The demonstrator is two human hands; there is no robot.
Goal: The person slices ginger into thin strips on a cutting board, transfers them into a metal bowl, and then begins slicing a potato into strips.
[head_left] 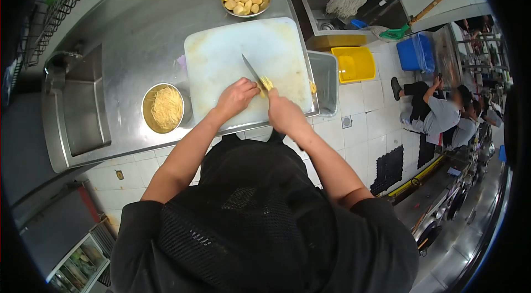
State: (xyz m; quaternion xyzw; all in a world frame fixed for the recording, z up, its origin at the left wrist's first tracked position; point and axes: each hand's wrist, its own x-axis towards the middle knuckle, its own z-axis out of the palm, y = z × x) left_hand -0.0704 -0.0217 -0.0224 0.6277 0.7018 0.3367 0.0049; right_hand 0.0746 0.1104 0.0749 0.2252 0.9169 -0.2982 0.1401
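Observation:
My right hand (286,111) is wrapped round the handle of a kitchen knife (251,67), its blade pointing away from me across the white cutting board (215,52). Thin pale-yellow slices (267,83) lean against the blade's right side. Left of the blade, my left hand (239,95) has its fingers curled, the tips pressed on a small pale-yellow root piece, mostly hidden under them. A steel bowl of peeled pale-yellow chunks (244,0) stands beyond the board. To the left, a round steel container (146,106) holds fine pale-yellow shreds (166,108).
A sink basin (83,108) is set into the steel counter (144,27) at left. Right of the board are a grey bin (326,85), a yellow tub (357,64) and a mop (348,1) in another sink. Other people (442,116) sit farther right.

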